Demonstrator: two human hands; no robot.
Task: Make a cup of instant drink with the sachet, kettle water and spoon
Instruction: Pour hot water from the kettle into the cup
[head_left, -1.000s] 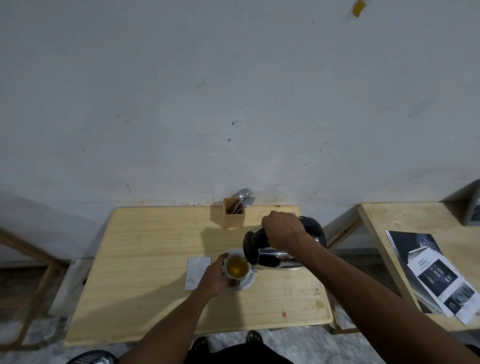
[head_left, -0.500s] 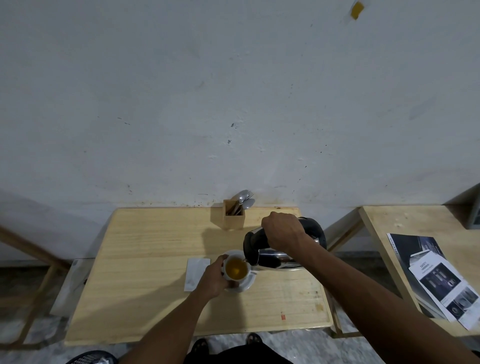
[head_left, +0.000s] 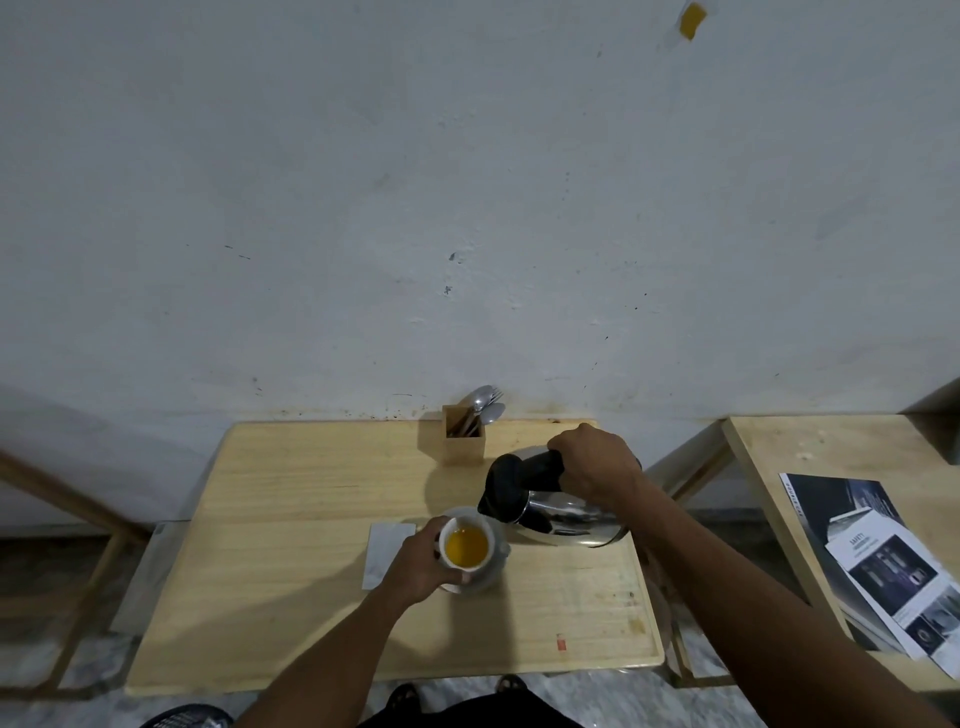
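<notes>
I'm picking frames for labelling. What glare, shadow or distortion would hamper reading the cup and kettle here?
Head view: wide-angle lens bows the table edges; the shiny kettle body mirrors its surroundings; the kettle throws a soft shadow toward the spoon holder; the cup and its orange drink read clearly, part covered by the left hand.

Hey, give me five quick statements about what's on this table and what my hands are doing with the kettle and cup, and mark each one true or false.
1. The right hand grips the kettle by its black handle. True.
2. The cup is empty. False: it holds orange-yellow liquid.
3. The left hand rests flat on the table, away from the cup. False: it holds the cup's side.
4. Spoons stand in a wooden holder at the table's far edge. True.
5. The kettle stands upright on the table. False: it is lifted and tilted, spout toward the cup.
</notes>
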